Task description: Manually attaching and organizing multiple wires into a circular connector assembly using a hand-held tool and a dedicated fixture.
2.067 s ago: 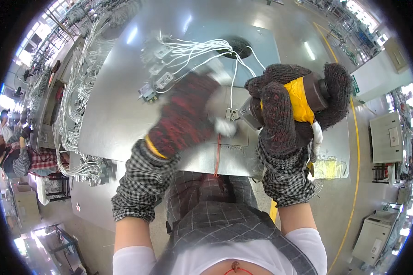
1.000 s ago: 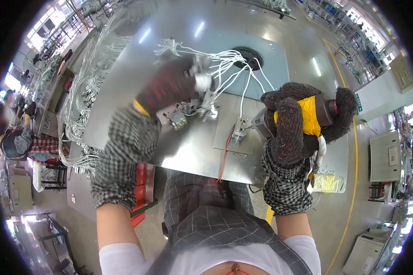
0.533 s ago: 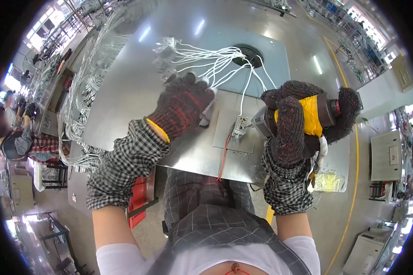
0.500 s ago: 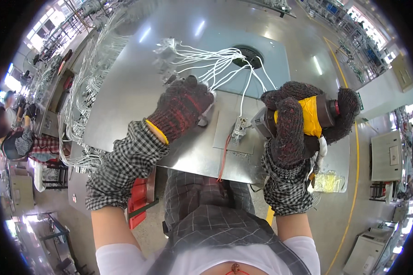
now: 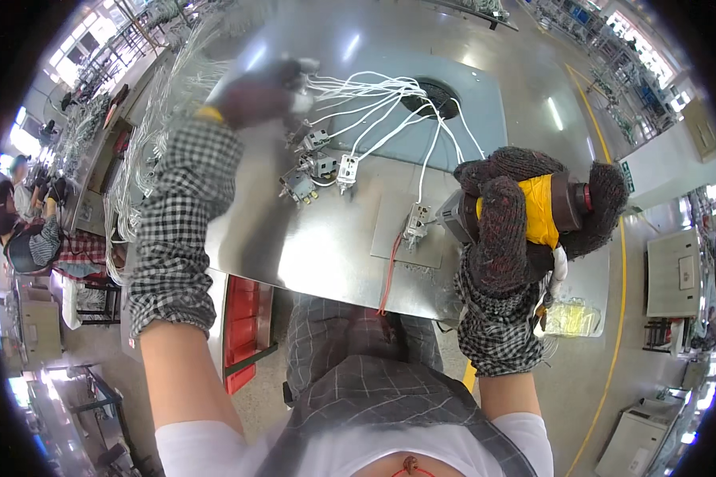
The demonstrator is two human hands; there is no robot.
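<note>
My left hand [image 5: 254,97], in a dark knitted glove, is blurred by motion at the far left of the metal table. Its fingers are at the ends of the white cables [image 5: 386,87], beside small metal-and-white sockets; whether it grips one is smeared. Several sockets [image 5: 318,165] lie just nearer than it. My right hand [image 5: 505,215], also gloved, is closed around a dark handheld tool [image 5: 565,208] wrapped in yellow tape, its grey end [image 5: 458,216] pointing left. By that end, one wired socket [image 5: 417,221] rests on a thin plate [image 5: 386,238].
The cables pass into a round dark hole [image 5: 431,97] in a blue-grey panel [image 5: 473,119]. White cable bundles [image 5: 139,183] hang at the left. A red wire [image 5: 391,274] crosses the table's near edge. A red bin [image 5: 243,330] stands below; another person [image 5: 36,226] works far left.
My left hand has moved away and left from the table's middle, uncovering a socket and others beside it. My right hand and the tool have hardly moved.
</note>
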